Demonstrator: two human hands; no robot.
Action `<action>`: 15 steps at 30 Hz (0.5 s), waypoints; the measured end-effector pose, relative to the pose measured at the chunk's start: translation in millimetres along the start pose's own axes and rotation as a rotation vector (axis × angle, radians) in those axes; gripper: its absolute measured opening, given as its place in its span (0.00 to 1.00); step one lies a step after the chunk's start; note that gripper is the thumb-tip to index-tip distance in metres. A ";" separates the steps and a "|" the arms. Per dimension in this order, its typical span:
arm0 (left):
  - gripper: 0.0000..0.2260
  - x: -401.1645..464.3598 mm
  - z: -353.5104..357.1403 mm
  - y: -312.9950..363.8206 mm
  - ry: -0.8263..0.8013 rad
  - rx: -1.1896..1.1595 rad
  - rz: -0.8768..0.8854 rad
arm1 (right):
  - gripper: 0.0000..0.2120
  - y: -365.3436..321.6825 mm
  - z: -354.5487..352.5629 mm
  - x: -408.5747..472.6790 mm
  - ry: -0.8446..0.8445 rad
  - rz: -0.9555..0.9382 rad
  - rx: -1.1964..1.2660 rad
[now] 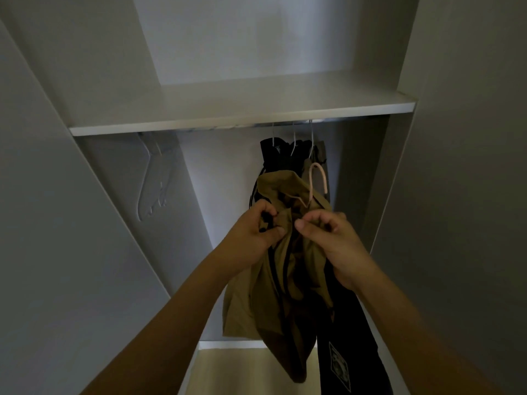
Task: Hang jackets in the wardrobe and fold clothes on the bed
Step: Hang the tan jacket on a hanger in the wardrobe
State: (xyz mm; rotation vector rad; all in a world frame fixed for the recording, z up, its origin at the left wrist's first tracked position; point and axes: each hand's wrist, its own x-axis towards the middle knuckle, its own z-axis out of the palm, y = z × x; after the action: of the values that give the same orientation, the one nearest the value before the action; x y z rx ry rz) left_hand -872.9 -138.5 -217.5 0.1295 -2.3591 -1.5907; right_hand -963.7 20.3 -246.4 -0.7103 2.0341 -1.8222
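I hold an olive-brown jacket [273,292] up inside the open wardrobe. My left hand [253,232] grips its collar on the left side. My right hand [333,240] pinches the fabric on the right, just below a pink hanger [317,181] whose hook sticks up out of the jacket. The hook is below the rail [285,124] and not on it. Behind it, dark jackets [288,155] hang from metal hangers on the rail.
A white shelf [242,109] spans the wardrobe above the rail. Empty pale hangers [155,178] hang at the rail's left end. A black garment with a white emblem [350,352] hangs low on the right. Wardrobe side panels close in on both sides.
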 end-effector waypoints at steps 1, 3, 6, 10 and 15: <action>0.09 0.8 1.2 -1.0 0.046 0.016 0.020 | 0.28 -0.9 -0.4 -0.3 0.002 0.008 -0.032; 0.09 2.4 4.4 -1.6 0.101 0.039 0.045 | 0.27 -3.2 -0.7 -0.6 -0.011 0.016 -0.097; 0.10 3.7 10.4 2.3 0.164 0.056 0.059 | 0.15 -4.7 1.5 -0.9 0.027 -0.017 -0.158; 0.15 -4.0 11.5 6.4 0.491 0.242 0.199 | 0.09 -15.2 2.2 0.4 0.039 0.094 0.200; 0.08 -31.4 37.9 1.2 0.268 0.295 0.154 | 0.08 -31.0 -0.2 5.8 0.032 0.180 0.528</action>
State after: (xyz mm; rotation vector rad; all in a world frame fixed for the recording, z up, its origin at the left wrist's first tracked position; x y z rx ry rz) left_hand -853.8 -96.8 -235.5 0.2035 -2.3119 -1.0757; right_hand -964.0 15.3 -215.2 -0.3358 1.4671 -2.1314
